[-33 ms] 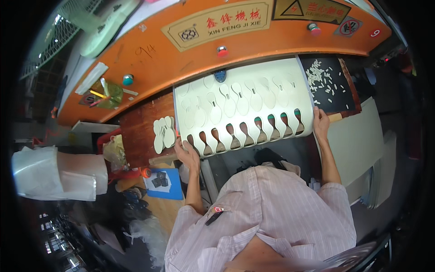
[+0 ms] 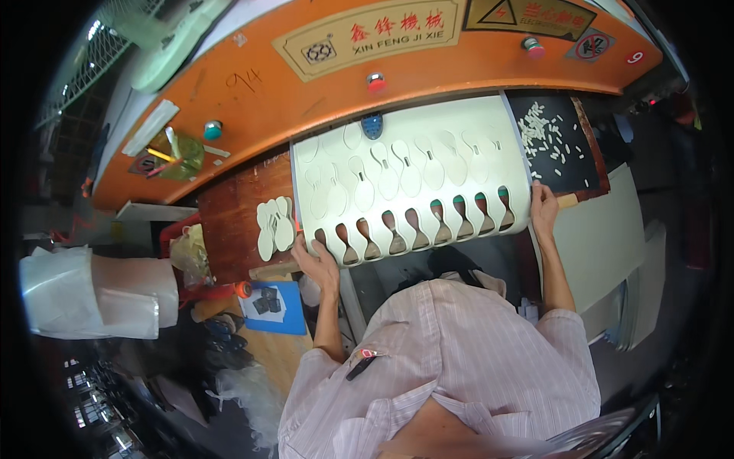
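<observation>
A wide pale cream sheet lies before me under the orange machine. Sole-shaped outlines are cut in its far rows, and a row of sole-shaped holes runs along its near edge. My left hand is closed on the sheet's near left corner. At the right edge, my right hand grips the sheet with the thumb on top. A small dark blue sole-shaped piece lies on the sheet's far edge. Left of the sheet, several loose cut-out insoles are heaped on the reddish-brown wooden table.
The orange machine beam with its push buttons spans the far side. Small white scraps lie on a black surface at right, beside stacked pale sheets. Left stand a cup of pens, a blue clipboard and a plastic-wrapped bundle.
</observation>
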A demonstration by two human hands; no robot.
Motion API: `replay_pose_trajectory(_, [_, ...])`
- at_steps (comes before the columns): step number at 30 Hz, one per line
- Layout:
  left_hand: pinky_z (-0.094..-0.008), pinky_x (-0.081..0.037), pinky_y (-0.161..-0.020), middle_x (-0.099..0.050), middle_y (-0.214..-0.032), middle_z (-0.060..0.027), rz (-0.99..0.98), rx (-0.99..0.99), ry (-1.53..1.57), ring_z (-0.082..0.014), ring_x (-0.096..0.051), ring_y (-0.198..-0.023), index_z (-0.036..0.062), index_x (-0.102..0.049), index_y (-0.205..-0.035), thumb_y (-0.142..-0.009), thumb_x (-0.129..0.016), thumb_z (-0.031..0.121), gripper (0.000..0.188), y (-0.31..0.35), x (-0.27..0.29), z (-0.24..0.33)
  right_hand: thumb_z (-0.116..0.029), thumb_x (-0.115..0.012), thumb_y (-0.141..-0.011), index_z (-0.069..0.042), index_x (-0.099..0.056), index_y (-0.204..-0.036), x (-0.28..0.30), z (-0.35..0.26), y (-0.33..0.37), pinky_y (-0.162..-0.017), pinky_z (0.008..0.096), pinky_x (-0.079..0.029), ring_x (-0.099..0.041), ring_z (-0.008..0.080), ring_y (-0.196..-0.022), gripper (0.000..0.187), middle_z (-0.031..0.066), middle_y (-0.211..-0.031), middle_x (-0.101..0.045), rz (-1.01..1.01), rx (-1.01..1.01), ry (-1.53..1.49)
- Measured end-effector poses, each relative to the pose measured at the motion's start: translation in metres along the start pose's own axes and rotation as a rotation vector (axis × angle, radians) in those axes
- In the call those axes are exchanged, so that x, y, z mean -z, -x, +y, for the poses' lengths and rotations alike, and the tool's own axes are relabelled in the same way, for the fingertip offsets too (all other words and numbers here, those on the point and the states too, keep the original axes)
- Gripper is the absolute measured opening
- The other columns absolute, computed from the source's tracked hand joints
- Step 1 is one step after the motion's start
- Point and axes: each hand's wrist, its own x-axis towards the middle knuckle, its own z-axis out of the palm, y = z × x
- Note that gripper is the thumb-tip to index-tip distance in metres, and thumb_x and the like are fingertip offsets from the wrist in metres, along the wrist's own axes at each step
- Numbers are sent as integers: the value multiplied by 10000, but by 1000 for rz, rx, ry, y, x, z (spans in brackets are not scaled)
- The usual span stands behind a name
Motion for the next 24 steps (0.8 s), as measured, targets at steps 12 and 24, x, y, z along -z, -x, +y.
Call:
replay_pose_trajectory(12, [-501,-234,-1272,-425,-1606,-246,-484,-318,32,-425,-327,-1536,-22,-379,-1581,-969,-617,101,667,-144,-147,112,-250,-869,-774,42,-537,-1394,-258,-232,16,-1088,491,-469,-547,431,-1284,762,262,-1414,-568,-599,696,-94])
replay_pose_trajectory(24, [-515,-208,-1288,-377,-1647,-213,-642,-280,-160,-411,-289,-1559,-1,-335,-1608,-989,-637,140,703,-134,-162,93,-201,-822,-879,89,-542,-1427,-255,-224,-14,-1067,404,-509,-640,319,-1248,680,248,-1337,-666,-1015,-153,-492])
